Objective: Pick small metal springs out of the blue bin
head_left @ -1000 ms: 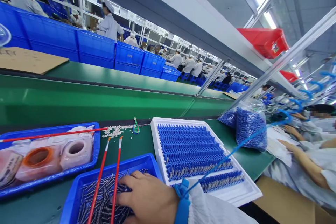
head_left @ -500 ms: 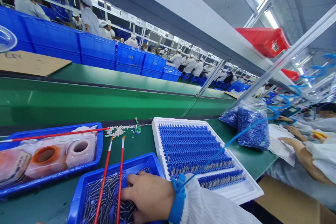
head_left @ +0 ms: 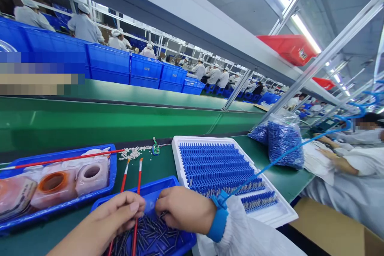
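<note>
My left hand (head_left: pixel 117 216) hovers over the near blue bin (head_left: pixel 184 244), fingers pinched together; whatever they hold, if anything, is hidden. Beside it my right hand (head_left: pixel 186 210), with a blue wrist strap (head_left: pixel 219 218), is closed over the same bin. A small dark metal piece, like a spring (head_left: pixel 163 214), shows at its fingertips. Many similar pieces (head_left: pixel 159 234) lie loose in the bin. Two red-handled brushes (head_left: pixel 139 178) lean across the bin, partly behind my left hand. Right of it, a white foam tray (head_left: pixel 285 212) holds rows of blue plastic parts (head_left: pixel 210 156), the nearer rows carrying silvery pieces.
At left a blue bin (head_left: pixel 112 168) holds bottles and a third red brush (head_left: pixel 75 155). Small white bits (head_left: pixel 132 153) and a green circuit board (head_left: pixel 155 149) lie behind. Bags of blue parts (head_left: pixel 285 144) stand right, near a co-worker's arms. A blue cord (head_left: pixel 270 164) crosses the tray.
My left hand has come in from below over the bin. My right hand has moved right and lifted slightly, its fingers now drawn together. The camera view has shifted a little.
</note>
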{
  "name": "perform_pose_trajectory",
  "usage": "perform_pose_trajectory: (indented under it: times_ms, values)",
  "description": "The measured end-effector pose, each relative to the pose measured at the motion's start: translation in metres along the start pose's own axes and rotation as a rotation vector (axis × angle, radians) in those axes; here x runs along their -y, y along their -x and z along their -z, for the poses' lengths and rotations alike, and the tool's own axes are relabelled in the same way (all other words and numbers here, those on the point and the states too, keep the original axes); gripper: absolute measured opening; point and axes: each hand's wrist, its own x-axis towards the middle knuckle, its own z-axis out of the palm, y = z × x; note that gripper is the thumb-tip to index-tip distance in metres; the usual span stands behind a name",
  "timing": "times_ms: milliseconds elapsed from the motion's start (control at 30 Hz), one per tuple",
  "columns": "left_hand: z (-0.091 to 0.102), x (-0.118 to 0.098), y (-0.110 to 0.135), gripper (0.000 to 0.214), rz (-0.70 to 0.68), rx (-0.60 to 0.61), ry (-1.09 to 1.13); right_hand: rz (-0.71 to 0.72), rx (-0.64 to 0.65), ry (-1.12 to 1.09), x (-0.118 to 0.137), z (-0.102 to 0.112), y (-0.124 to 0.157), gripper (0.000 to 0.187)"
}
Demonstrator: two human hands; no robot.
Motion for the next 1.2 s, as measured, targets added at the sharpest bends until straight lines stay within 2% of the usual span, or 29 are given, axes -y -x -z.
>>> perform_pose_trajectory:
  times_ms: [100,200,267,367,433,567,667,767,967,1100,1200]
  values:
    - [-0.022,-0.007,-0.007,0.012,0.085,-0.011,0.183,0.016,-0.084,-0.041,-0.004,0.012,0.011,0.016]
    - [-0.039,-0.01,-0.012,0.014,0.192,-0.023,0.309,0.04,-0.245,-0.154,0.0,0.028,0.021,0.021]
    - [-0.05,-0.01,-0.014,0.02,0.244,0.044,0.373,0.063,-0.337,-0.236,0.008,0.037,0.025,0.026]
    - [-0.064,-0.008,-0.014,0.034,0.234,0.21,0.547,0.109,-0.361,-0.275,0.02,0.045,0.024,0.024]
    - [-0.069,-0.008,-0.014,0.036,0.233,0.2,0.652,0.126,-0.35,-0.269,0.025,0.046,0.021,0.022]
    - [-0.067,-0.01,-0.014,0.034,0.271,0.129,0.709,0.128,-0.378,-0.307,0.026,0.045,0.018,0.031]
    - [-0.06,-0.012,-0.017,0.029,0.287,0.203,0.703,0.123,-0.427,-0.397,0.026,0.046,0.023,0.046]
    - [-0.056,-0.013,-0.019,0.023,0.286,0.256,0.728,0.121,-0.477,-0.489,0.027,0.045,0.029,0.052]
    - [-0.057,-0.023,-0.011,0.015,0.368,0.09,0.622,-0.053,-0.598,-0.553,0.03,0.026,0.027,0.051]
    - [-0.056,-0.029,-0.009,0.025,0.445,0.133,0.632,-0.145,-0.616,-0.563,0.032,0.014,0.021,0.045]
    - [-0.055,-0.028,-0.01,0.029,0.467,0.151,0.682,-0.107,-0.701,-0.573,0.032,0.01,0.02,0.044]
